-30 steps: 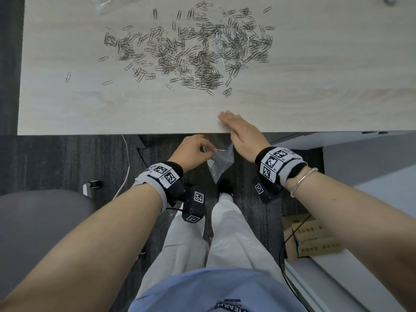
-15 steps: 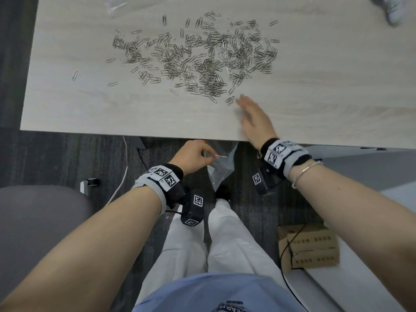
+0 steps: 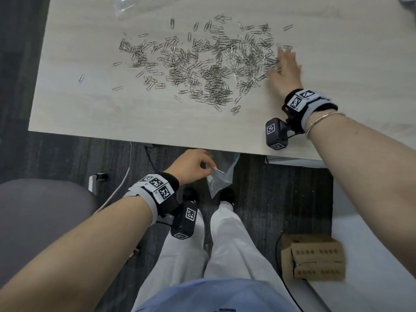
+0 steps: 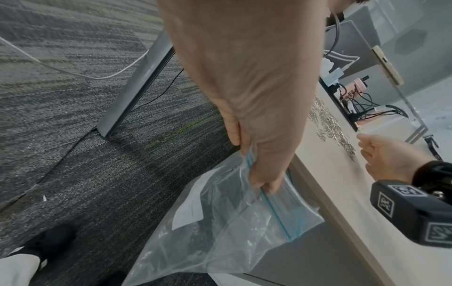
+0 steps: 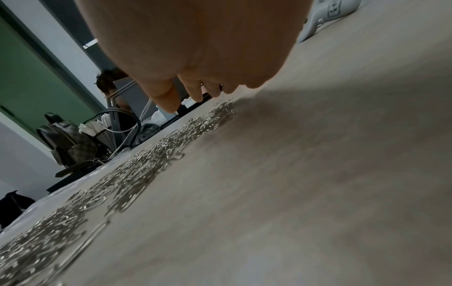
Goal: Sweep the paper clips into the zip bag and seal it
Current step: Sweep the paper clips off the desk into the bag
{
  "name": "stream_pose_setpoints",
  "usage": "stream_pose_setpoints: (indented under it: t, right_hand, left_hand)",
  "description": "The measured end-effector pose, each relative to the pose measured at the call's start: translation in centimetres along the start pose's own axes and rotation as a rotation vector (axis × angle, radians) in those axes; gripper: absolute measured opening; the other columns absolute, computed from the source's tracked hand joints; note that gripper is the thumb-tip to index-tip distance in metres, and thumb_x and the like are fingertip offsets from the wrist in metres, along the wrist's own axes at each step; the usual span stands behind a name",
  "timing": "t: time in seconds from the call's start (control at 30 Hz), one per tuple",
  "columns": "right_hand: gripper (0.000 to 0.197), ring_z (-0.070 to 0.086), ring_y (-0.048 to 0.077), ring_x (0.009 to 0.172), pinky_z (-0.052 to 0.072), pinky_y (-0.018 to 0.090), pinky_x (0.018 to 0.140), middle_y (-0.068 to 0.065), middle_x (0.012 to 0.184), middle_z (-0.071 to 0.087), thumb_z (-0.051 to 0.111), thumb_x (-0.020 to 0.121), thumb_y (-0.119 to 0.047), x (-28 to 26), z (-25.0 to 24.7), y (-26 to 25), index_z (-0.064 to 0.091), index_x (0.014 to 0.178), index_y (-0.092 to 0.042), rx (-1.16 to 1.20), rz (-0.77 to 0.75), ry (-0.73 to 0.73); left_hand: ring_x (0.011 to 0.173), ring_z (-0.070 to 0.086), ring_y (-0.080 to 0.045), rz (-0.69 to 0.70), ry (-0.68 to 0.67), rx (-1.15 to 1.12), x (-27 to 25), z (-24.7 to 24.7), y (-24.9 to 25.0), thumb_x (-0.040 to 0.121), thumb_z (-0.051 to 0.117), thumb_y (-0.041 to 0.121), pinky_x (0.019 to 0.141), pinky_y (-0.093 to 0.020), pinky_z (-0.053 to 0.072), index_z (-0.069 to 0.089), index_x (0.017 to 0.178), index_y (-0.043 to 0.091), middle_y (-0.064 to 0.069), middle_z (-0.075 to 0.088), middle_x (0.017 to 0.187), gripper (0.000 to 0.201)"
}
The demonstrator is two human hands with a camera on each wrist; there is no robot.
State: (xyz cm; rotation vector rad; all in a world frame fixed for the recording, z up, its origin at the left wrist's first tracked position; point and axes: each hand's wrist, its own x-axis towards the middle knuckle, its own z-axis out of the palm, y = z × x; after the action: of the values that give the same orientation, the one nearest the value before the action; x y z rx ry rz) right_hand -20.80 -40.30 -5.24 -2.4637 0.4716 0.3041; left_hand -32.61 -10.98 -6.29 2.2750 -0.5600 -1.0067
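A wide scatter of silver paper clips [image 3: 202,64] [image 5: 137,168] [image 4: 330,123] covers the middle of the light wooden table [image 3: 101,113]. My right hand [image 3: 284,64] [image 4: 381,154] [image 5: 195,58] lies flat with straight fingers at the right edge of the scatter, fingertips among the clips. Below the table's near edge my left hand [image 3: 193,166] [image 4: 257,116] pinches the rim of a clear zip bag [image 3: 219,179] [image 4: 232,222] with a blue zip strip. The bag hangs with its mouth apart, against the table edge.
Another clear plastic bag [image 3: 139,5] lies at the table's far edge. A grey chair [image 3: 38,221] is on my left, cardboard boxes [image 3: 313,257] on the floor at my right. Cables run over the dark carpet [image 4: 73,96]. A person sits beyond the table.
My right hand has moved from the near table edge, forward and to the right, to the right side of the clips. The left hand keeps holding the bag below the edge.
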Motion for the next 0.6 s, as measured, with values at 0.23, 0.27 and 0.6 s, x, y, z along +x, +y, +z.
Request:
stream_pose_setpoints:
  t: [0.23, 0.27, 0.6]
  right_hand:
    - [0.06, -0.008, 0.029, 0.145, -0.006, 0.047, 0.115, 0.013, 0.158, -0.004, 0.033, 0.099, -0.031, 0.9, 1.1, -1.6, 0.007, 0.15, -0.012, -0.13, -0.033, -0.15]
    - [0.061, -0.008, 0.03, 0.145, -0.006, 0.047, 0.115, 0.014, 0.158, -0.005, 0.033, 0.099, -0.031, 0.4, 1.5, -2.0, 0.006, 0.15, -0.012, -0.128, -0.059, -0.168]
    - [0.058, -0.007, 0.023, 0.146, -0.01, 0.032, 0.113, 0.01, 0.158, -0.005, 0.031, 0.101, -0.03, -7.4, 6.2, -5.4, 0.006, 0.149, -0.011, -0.06, -0.284, -0.339]
  left_hand:
    - [0.078, 0.059, -0.012, 0.063, -0.017, 0.017, 0.0, -0.7, 0.1, 0.082, 0.065, 0.014, 0.074, -0.028, 0.048, 0.076, 0.087, 0.018, 0.02, 0.052, 0.073, 0.013]
    - [0.078, 0.059, -0.013, 0.066, -0.017, 0.013, 0.0, -0.7, 0.1, 0.082, 0.065, 0.015, 0.074, -0.029, 0.049, 0.076, 0.087, 0.019, 0.021, 0.053, 0.072, 0.013]
    - [0.079, 0.059, -0.011, 0.069, -0.036, 0.013, 0.0, -0.9, 0.2, 0.082, 0.067, 0.016, 0.074, -0.024, 0.046, 0.076, 0.09, 0.018, 0.011, 0.059, 0.078, 0.013]
